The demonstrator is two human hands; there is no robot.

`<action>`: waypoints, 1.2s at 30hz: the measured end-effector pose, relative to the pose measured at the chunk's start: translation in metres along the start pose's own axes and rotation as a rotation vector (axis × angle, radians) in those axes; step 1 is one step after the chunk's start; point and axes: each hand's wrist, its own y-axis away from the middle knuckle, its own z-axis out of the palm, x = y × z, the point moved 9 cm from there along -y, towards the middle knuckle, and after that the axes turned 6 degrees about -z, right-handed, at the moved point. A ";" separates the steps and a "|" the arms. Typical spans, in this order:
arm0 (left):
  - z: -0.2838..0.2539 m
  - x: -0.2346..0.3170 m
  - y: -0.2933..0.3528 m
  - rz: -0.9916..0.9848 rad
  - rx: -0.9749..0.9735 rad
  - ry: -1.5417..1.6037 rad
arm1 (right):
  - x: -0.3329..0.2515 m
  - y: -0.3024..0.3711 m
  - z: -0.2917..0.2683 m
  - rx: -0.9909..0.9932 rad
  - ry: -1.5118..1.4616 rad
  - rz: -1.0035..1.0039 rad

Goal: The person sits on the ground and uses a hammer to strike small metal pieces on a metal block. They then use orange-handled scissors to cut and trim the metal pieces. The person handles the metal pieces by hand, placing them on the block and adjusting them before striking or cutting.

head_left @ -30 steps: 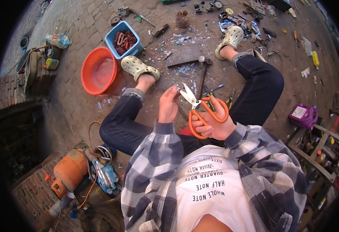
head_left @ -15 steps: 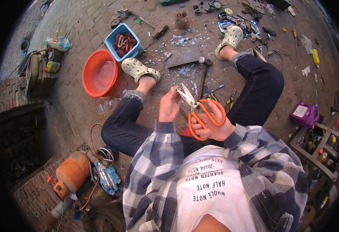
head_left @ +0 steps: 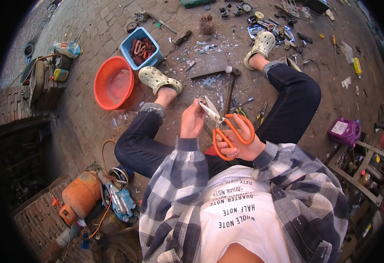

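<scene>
My right hand (head_left: 249, 147) grips a pair of scissors (head_left: 218, 119) with orange loop handles, fingers through and around the loops. The blades are partly spread and point away from me, toward my left fingertips. My left hand (head_left: 192, 122) is closed in a pinch right beside the blade tips; what it holds, if anything, is too small to name. Beyond the hands, a hammer (head_left: 230, 87) lies with its head on a flat dark metal block (head_left: 209, 70), amid scattered pale fragments. Pliers (head_left: 262, 111) lie on the ground just right of the hammer handle.
An orange-red basin (head_left: 102, 90) and a blue bucket (head_left: 156, 57) of dark reddish scrap stand by my left foot. Metal parts (head_left: 281, 33) lie past my right foot. A purple jug (head_left: 345, 130) is at the right, an orange gas cylinder (head_left: 82, 193) at lower left.
The scissor blades look slightly less spread, and the handles have shifted a little closer together. Both hands stay in nearly the same place.
</scene>
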 end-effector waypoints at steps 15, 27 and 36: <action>-0.007 -0.004 -0.003 -0.012 0.021 0.040 | -0.001 -0.002 -0.006 0.021 -0.002 -0.018; 0.002 0.007 0.002 0.086 -0.065 -0.064 | -0.003 0.000 0.002 0.006 -0.051 0.009; -0.017 0.012 -0.004 0.152 -0.043 -0.113 | -0.001 -0.001 -0.006 0.002 0.029 0.066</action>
